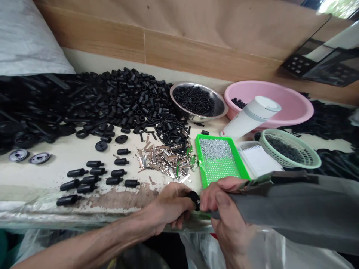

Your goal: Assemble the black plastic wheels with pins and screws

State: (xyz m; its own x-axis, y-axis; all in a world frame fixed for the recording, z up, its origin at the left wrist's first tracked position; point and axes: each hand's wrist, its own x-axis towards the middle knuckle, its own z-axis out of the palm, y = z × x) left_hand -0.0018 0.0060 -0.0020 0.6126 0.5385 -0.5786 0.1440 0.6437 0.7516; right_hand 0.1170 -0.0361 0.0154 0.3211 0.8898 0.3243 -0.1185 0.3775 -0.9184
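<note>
My left hand is closed, pinching a small round black plastic part between thumb and fingers. Right beside it, my right hand wraps round the narrow end of a long dark grey folded bundle. The bundle looks like folded fabric and runs off past the right edge. The black part sits between both hands, at the bundle's end; whether they are joined I cannot tell. Just beyond my hands are a green perforated tray holding small silvery pieces and a heap of flat metal strips.
Several black capped cylinders lie at the left front. Behind them spreads a big pile of black tubes. Further back are a steel bowl, a pink basin, a leaning white bottle and a pale green basket.
</note>
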